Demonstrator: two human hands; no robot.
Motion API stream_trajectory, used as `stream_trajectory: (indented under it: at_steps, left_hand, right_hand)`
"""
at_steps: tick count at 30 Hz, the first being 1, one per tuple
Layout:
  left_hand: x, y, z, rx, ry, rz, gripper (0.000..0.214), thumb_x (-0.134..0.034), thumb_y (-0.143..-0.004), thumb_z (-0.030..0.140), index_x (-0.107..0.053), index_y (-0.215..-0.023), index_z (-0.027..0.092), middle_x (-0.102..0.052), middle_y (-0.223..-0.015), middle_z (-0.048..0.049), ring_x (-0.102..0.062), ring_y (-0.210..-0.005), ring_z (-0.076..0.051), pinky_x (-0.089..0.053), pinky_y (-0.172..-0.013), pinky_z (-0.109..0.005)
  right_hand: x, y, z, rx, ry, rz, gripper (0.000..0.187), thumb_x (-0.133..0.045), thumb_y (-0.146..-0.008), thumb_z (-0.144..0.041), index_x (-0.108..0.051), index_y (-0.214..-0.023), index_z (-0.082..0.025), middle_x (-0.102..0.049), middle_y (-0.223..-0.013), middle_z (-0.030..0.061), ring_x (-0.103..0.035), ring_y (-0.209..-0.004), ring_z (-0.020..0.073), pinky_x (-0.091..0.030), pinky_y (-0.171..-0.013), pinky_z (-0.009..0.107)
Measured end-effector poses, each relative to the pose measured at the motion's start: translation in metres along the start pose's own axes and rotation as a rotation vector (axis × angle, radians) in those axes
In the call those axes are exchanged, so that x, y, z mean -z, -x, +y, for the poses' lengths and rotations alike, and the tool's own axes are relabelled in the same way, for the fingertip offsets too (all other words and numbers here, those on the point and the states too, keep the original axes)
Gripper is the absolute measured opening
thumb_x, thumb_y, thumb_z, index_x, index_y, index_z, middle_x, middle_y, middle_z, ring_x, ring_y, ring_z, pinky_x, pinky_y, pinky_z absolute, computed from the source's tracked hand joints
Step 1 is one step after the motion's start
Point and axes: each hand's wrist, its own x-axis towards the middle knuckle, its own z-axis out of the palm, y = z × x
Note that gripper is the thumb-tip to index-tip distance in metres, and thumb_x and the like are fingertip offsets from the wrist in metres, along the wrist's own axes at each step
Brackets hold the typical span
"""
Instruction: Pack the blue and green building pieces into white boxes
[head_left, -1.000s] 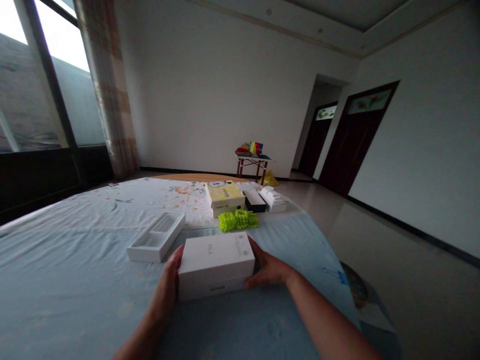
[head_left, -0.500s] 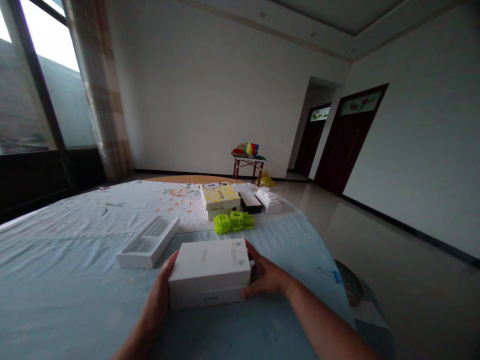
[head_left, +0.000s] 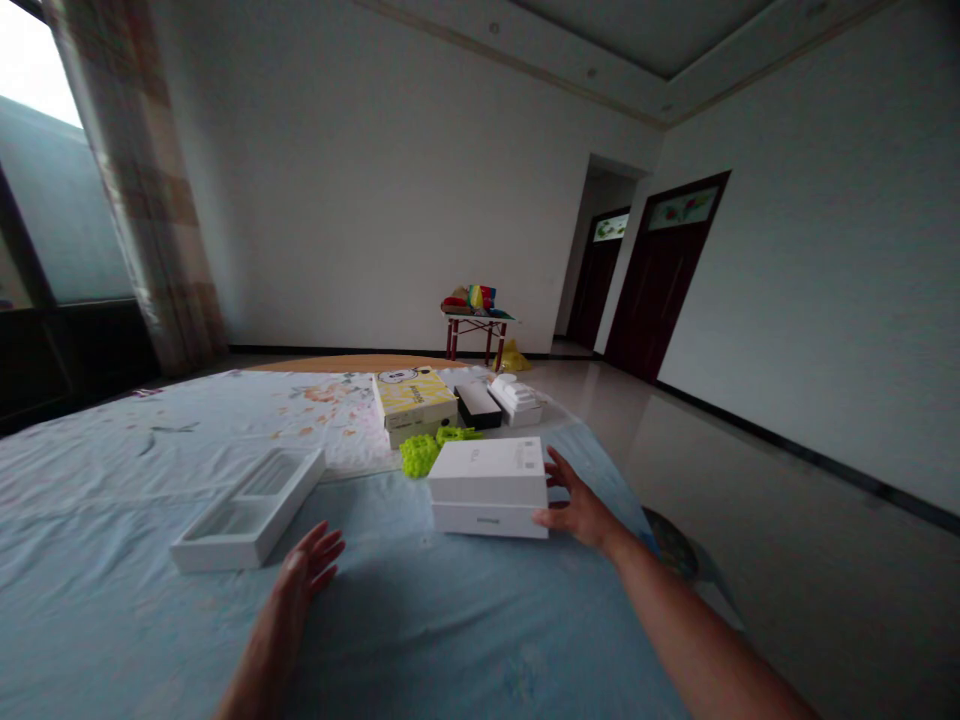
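A white cardboard box (head_left: pixel 487 485) with small grey print rests on the light blue cloth, its lid seated over a lower part. My right hand (head_left: pixel 577 505) grips its right end, thumb at the front corner and fingers on the side. Apart from the box, my left hand (head_left: pixel 311 560) hovers over the cloth with its fingers spread and nothing in them. Close to that hand, on its left, lies a shallow white tray (head_left: pixel 259 555) with compartments. Bright green knobbly plastic-looking pieces (head_left: pixel 420 455) sit just behind the box, partly covered by it.
Farther back on the table are a yellow and white patterned box (head_left: pixel 416 400), an open black and white box (head_left: pixel 478 408) and a white box with white pieces on top (head_left: pixel 517 402). The tablecloth (head_left: pixel 375 650) drops off at the right edge. A small table (head_left: pixel 476 320) stands by the wall.
The white box has moved right and farther away, with my right hand on it. My left hand has let go of it and now is apart. The view has turned slightly.
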Motion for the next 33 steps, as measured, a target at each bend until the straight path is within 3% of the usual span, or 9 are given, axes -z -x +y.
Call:
stream_trajectory:
  at_steps: [4,11,17,20,24,33]
  left_hand:
    - [0.002,0.002,-0.002,-0.03,-0.036,-0.019,0.065,-0.047,-0.07,0.062,-0.048,-0.118,0.018,-0.055,-0.119,-0.0113,-0.045,-0.117,-0.03,-0.03,-0.104,-0.045]
    - [0.004,0.004,-0.004,-0.07,-0.074,-0.006,0.061,-0.052,-0.067,0.059,-0.054,-0.115,0.021,-0.06,-0.115,-0.0083,-0.049,-0.113,-0.031,-0.037,-0.099,-0.046]
    - [0.015,-0.022,-0.014,0.038,-0.117,0.063,0.07,-0.05,-0.06,0.066,-0.055,-0.112,0.021,-0.063,-0.107,-0.0103,-0.052,-0.109,-0.034,-0.041,-0.094,-0.048]
    - [0.02,-0.035,-0.016,0.087,-0.126,0.063,0.076,-0.051,-0.054,0.069,-0.054,-0.113,0.021,-0.066,-0.1,-0.0113,-0.052,-0.107,-0.037,-0.041,-0.092,-0.051]
    - [0.015,-0.034,-0.012,0.08,-0.145,0.081,0.079,-0.049,-0.054,0.072,-0.053,-0.115,0.022,-0.066,-0.1,-0.0113,-0.051,-0.109,-0.038,-0.038,-0.095,-0.054]
    - [0.006,-0.025,-0.009,0.055,-0.204,0.07,0.074,-0.046,-0.057,0.071,-0.053,-0.118,0.03,-0.067,-0.099,-0.0089,-0.045,-0.116,-0.038,-0.036,-0.095,-0.056]
  right_hand:
    - [0.028,-0.005,0.015,-0.014,0.062,0.222,0.103,-0.076,-0.054,-0.036,-0.017,-0.138,-0.028,-0.044,-0.126,0.01,-0.048,-0.104,0.0233,-0.047,-0.082,0.042]
    - [0.072,-0.025,0.047,-0.096,0.293,0.678,0.113,-0.074,-0.047,-0.046,-0.015,-0.139,-0.019,-0.05,-0.121,0.0127,-0.054,-0.1,0.0257,-0.046,-0.082,0.036]
    - [0.09,-0.048,0.061,-0.232,0.551,0.935,0.113,-0.072,-0.045,-0.053,-0.022,-0.138,-0.013,-0.054,-0.118,0.0175,-0.053,-0.104,0.0327,-0.039,-0.089,0.041]
    - [0.091,-0.065,0.064,-0.228,0.62,1.014,0.109,-0.072,-0.046,-0.05,-0.025,-0.136,-0.01,-0.049,-0.124,0.0216,-0.049,-0.11,0.0352,-0.032,-0.095,0.043]
    - [0.091,-0.092,0.07,-0.248,0.646,1.062,0.106,-0.073,-0.047,-0.046,-0.026,-0.134,-0.008,-0.046,-0.126,0.0246,-0.046,-0.112,0.0359,-0.027,-0.097,0.043]
    - [0.082,-0.137,0.089,-0.336,0.589,0.995,0.102,-0.074,-0.046,-0.045,-0.03,-0.131,-0.009,-0.046,-0.126,0.0247,-0.046,-0.113,0.0364,-0.028,-0.097,0.044]
